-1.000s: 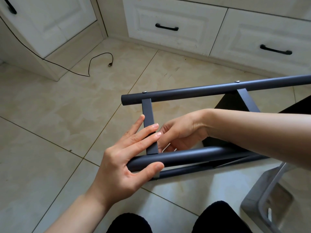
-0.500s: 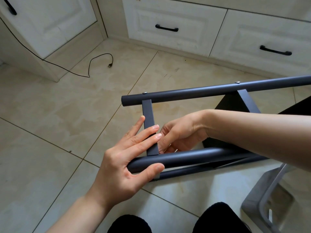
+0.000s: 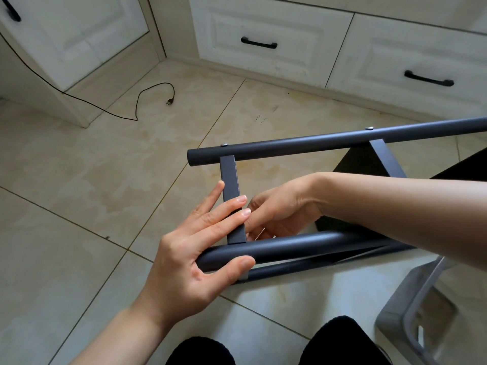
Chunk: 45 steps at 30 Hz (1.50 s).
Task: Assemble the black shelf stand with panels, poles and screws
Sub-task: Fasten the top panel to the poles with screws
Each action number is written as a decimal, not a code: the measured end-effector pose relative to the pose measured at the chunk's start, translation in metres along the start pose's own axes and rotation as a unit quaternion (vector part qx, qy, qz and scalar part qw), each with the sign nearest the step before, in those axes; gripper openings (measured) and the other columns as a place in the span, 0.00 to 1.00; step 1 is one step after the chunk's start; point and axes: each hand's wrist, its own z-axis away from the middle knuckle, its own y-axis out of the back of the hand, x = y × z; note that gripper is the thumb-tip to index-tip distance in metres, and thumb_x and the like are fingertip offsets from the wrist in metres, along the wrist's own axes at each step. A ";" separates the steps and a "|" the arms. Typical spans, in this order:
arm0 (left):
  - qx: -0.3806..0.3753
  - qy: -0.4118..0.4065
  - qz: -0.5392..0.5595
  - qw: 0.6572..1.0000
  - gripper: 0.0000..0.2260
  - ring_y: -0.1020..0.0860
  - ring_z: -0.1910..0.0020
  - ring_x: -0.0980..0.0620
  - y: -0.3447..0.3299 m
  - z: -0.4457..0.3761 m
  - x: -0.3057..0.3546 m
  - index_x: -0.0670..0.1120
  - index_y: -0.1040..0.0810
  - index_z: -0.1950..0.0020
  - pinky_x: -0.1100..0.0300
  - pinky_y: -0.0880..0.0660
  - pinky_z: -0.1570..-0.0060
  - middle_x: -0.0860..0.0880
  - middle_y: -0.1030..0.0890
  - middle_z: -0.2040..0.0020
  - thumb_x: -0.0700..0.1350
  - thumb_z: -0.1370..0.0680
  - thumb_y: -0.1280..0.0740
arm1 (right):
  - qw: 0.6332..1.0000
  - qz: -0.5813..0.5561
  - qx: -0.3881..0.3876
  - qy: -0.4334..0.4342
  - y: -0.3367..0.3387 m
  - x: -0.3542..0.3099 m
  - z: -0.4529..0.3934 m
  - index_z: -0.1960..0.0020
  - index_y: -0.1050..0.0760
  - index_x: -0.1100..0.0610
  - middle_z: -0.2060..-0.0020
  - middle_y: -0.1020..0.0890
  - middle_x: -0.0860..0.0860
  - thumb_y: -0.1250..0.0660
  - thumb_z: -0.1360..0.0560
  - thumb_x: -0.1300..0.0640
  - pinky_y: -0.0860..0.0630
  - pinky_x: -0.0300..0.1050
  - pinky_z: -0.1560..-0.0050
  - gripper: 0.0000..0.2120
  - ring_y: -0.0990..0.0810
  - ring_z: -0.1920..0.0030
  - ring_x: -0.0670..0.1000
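The black shelf stand lies on its side on the tiled floor. Its far pole (image 3: 329, 143) carries two screw heads (image 3: 224, 145). A flat panel edge (image 3: 229, 175) runs from it down to the near pole (image 3: 303, 245). A third pole (image 3: 303, 267) lies lower, and a black panel (image 3: 361, 164) shows behind. My left hand (image 3: 189, 256) grips the near pole's end, thumb underneath and fingers laid across the panel edge. My right hand (image 3: 282, 206) is inside the frame by that joint, its fingers curled on a thin silvery tool (image 3: 259, 232) that is mostly hidden.
White cabinet drawers (image 3: 263, 27) with black handles line the back. A black cable (image 3: 147, 93) trails over the floor at the left. A grey plastic stool (image 3: 411, 312) stands at the lower right. My knees (image 3: 200, 351) are at the bottom edge.
Almost nothing differs. My right hand's fingers shifted slightly at the joint, and the stand and my left hand stayed where they were.
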 end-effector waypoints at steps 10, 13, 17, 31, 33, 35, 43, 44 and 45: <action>0.001 0.001 0.002 1.000 0.24 0.35 0.23 0.46 0.000 0.000 0.000 0.44 0.23 0.33 0.54 0.35 0.26 0.49 0.24 0.29 0.58 0.22 0.32 | 1.000 -0.008 0.011 0.006 0.002 0.000 0.000 0.56 0.22 0.61 0.62 0.18 0.53 0.37 0.21 0.62 0.20 0.41 0.56 0.07 0.19 0.62 0.48; -0.001 0.000 -0.002 1.000 0.24 0.35 0.23 0.46 0.000 0.000 -0.001 0.43 0.23 0.33 0.55 0.35 0.26 0.49 0.24 0.29 0.58 0.22 0.32 | 1.000 -0.018 -0.006 0.010 0.003 0.000 0.004 0.56 0.21 0.60 0.61 0.18 0.53 0.38 0.20 0.60 0.20 0.42 0.56 0.10 0.18 0.61 0.49; 0.000 0.001 -0.008 1.000 0.24 0.34 0.23 0.46 0.000 0.000 -0.001 0.43 0.23 0.33 0.56 0.35 0.26 0.49 0.24 0.29 0.58 0.22 0.32 | 0.997 -0.061 -0.017 0.037 0.006 0.002 0.004 0.58 0.18 0.60 0.61 0.17 0.54 0.33 0.24 0.62 0.19 0.43 0.53 0.07 0.17 0.60 0.49; 0.000 0.001 -0.007 1.000 0.24 0.34 0.23 0.46 0.000 -0.001 -0.001 0.43 0.23 0.33 0.55 0.35 0.26 0.48 0.24 0.30 0.58 0.22 0.32 | 0.999 -0.031 -0.005 0.036 0.005 0.001 0.004 0.52 0.22 0.63 0.58 0.18 0.55 0.37 0.21 0.64 0.20 0.45 0.49 0.05 0.18 0.58 0.50; 0.001 0.002 -0.006 1.000 0.24 0.34 0.23 0.46 0.000 0.000 -0.001 0.43 0.23 0.33 0.55 0.35 0.26 0.49 0.24 0.29 0.58 0.21 0.33 | 0.999 -0.024 0.001 0.031 0.004 0.001 0.001 0.53 0.21 0.62 0.58 0.18 0.55 0.34 0.25 0.63 0.21 0.46 0.47 0.04 0.18 0.58 0.50; 0.002 0.000 -0.008 1.000 0.24 0.34 0.23 0.46 0.000 0.001 -0.001 0.42 0.23 0.33 0.55 0.35 0.26 0.49 0.24 0.29 0.58 0.21 0.33 | 1.000 -0.012 0.007 0.018 0.002 0.000 -0.001 0.57 0.20 0.61 0.62 0.18 0.54 0.33 0.27 0.62 0.22 0.45 0.49 0.03 0.19 0.60 0.50; 0.003 -0.003 -0.005 1.000 0.24 0.34 0.23 0.45 -0.001 0.000 -0.002 0.42 0.22 0.33 0.53 0.35 0.26 0.48 0.23 0.30 0.58 0.22 0.32 | 0.999 -0.014 -0.022 0.028 0.008 -0.001 0.008 0.56 0.18 0.58 0.58 0.17 0.53 0.36 0.22 0.61 0.21 0.45 0.50 0.08 0.19 0.57 0.50; 0.003 -0.002 -0.005 1.000 0.24 0.34 0.23 0.46 -0.001 0.000 -0.002 0.42 0.22 0.34 0.54 0.35 0.26 0.48 0.23 0.30 0.57 0.22 0.32 | 0.999 -0.016 -0.019 0.030 0.008 0.000 0.007 0.55 0.19 0.59 0.58 0.18 0.53 0.35 0.23 0.62 0.21 0.45 0.50 0.07 0.19 0.57 0.51; 0.003 -0.001 -0.005 1.000 0.24 0.34 0.23 0.46 -0.001 0.000 -0.002 0.42 0.22 0.34 0.54 0.35 0.26 0.48 0.23 0.30 0.57 0.22 0.32 | 0.999 -0.014 -0.012 0.030 0.007 0.001 0.005 0.54 0.20 0.60 0.58 0.18 0.54 0.35 0.23 0.63 0.21 0.45 0.50 0.06 0.19 0.57 0.51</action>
